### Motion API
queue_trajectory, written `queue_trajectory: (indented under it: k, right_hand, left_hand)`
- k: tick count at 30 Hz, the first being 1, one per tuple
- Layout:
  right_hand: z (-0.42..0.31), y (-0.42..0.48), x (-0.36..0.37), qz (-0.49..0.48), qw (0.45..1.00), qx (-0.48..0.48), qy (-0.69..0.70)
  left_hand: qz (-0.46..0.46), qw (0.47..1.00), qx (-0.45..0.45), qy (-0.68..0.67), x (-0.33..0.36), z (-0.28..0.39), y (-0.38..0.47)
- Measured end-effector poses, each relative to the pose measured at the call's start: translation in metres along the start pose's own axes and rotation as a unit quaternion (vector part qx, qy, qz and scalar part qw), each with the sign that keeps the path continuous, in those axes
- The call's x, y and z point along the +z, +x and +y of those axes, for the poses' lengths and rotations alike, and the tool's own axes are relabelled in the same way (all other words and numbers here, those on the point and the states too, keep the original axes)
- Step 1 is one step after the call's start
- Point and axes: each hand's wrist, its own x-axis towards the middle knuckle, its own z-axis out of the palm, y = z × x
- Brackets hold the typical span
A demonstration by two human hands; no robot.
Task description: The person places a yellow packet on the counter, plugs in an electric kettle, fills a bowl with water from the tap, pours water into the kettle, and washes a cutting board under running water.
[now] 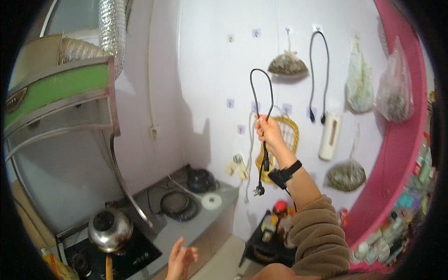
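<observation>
My right hand [271, 133] is closed around a doubled black power cord [251, 82], held up in front of the wall. The cord's loop rises above my fist, and its plug [259, 190] and connector dangle below. Behind that hand a yellow woven basket [295, 131] hangs on the wall, partly covered by my hand and forearm. A second black power cord [328, 59] hangs from a wall hook further right. Down near the counter my left hand [182, 259] has its fingers apart and holds nothing.
Filled plastic bags [287, 66] and a white dispenser [330, 136] hang on the wall. A lidded steel pan [110, 227] stands on the cooktop [140, 257] at left, beneath the range hood [63, 91]. Dark pots [201, 180] sit on the counter [224, 196]. A black rack [259, 252] holds bottles.
</observation>
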Motion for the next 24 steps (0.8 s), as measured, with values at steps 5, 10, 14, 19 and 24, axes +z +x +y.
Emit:
queue_trajectory:
  k: [5, 10, 14, 19, 24]
  right_hand:
    - [-0.018, 0.201, -0.012, 0.064, 0.992, -0.091, -0.053]
    - [-0.036, 0.329, -0.020, 0.094, 0.988, -0.120, -0.015]
    - [-0.042, 0.386, -0.027, 0.082, 0.991, -0.109, -0.006]
    - [-0.031, 0.419, -0.040, 0.085, 0.991, -0.103, -0.025]
    - [0.015, 0.404, -0.054, 0.099, 0.991, -0.095, -0.007]
  left_hand:
    - [0.035, 0.998, 0.054, -0.028, 0.007, -0.013, 0.053]
    - [0.138, 0.988, 0.055, -0.049, 0.023, -0.019, 0.083]
    - [0.188, 0.979, 0.050, -0.062, 0.039, -0.026, 0.100]
    - [0.204, 0.975, 0.045, -0.068, 0.049, -0.030, 0.111]
    - [0.178, 0.981, 0.034, -0.066, 0.044, -0.037, 0.121]
